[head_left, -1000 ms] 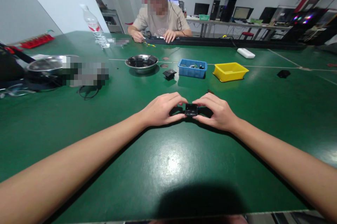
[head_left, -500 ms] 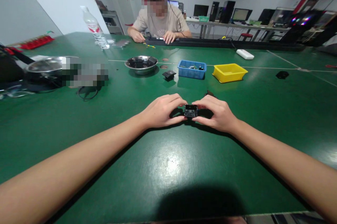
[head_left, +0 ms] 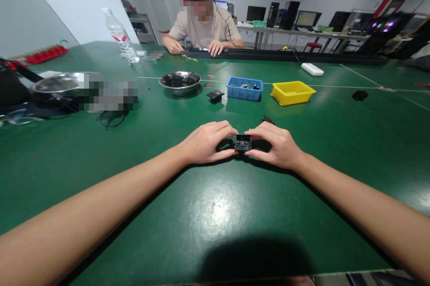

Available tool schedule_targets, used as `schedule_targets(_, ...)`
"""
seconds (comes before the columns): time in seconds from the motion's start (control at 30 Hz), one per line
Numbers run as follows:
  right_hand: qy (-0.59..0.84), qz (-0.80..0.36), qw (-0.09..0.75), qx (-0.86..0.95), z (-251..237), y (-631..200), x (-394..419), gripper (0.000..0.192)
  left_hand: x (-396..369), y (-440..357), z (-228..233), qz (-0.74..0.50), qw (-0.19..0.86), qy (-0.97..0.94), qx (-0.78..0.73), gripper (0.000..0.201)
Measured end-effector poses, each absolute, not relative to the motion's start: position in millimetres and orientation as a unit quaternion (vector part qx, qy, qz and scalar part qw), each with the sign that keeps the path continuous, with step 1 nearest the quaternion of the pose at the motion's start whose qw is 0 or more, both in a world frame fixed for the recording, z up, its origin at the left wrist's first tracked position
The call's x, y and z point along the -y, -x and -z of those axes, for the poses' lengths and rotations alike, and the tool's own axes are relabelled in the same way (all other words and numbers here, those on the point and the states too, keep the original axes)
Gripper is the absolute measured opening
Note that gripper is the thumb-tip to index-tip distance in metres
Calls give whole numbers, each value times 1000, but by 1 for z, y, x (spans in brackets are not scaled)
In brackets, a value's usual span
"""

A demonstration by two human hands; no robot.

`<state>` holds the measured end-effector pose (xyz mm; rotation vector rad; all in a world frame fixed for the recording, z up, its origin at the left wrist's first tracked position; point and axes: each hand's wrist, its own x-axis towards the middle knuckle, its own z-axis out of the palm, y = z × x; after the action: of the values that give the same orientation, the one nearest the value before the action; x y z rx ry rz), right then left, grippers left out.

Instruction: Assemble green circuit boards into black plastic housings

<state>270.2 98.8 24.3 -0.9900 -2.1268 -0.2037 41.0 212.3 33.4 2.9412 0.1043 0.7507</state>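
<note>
Between both hands, a small black part (head_left: 243, 142) sits pinched: left hand (head_left: 205, 143) and right hand (head_left: 277, 146) grasp its sides, low over the desk (head_left: 215, 214).

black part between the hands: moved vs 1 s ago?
No. The small black part keeps its place just below the blue bin, pinched by left hand and right hand.

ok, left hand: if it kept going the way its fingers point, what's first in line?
The small black part, already pinched at the left hand's fingertips. Directly behind it is the right hand, gripping the part's other side. Nothing else lies between them.
</note>
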Motion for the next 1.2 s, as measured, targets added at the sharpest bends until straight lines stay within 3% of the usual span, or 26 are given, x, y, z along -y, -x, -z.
schedule_targets(0.77,378,71,394,835,-26,-270,-97,33,-212,-40,-35,-275,39,-960,-19,26)
schedule_targets(1.03,426,74,330,839,-22,-270,-100,30,-200,-43,-35,-321,149,-935,-34,30)
schedule_targets(1.2,453,55,345,820,-21,-271,-99,22,-200,-43,-32,-307,166,-933,-89,29)
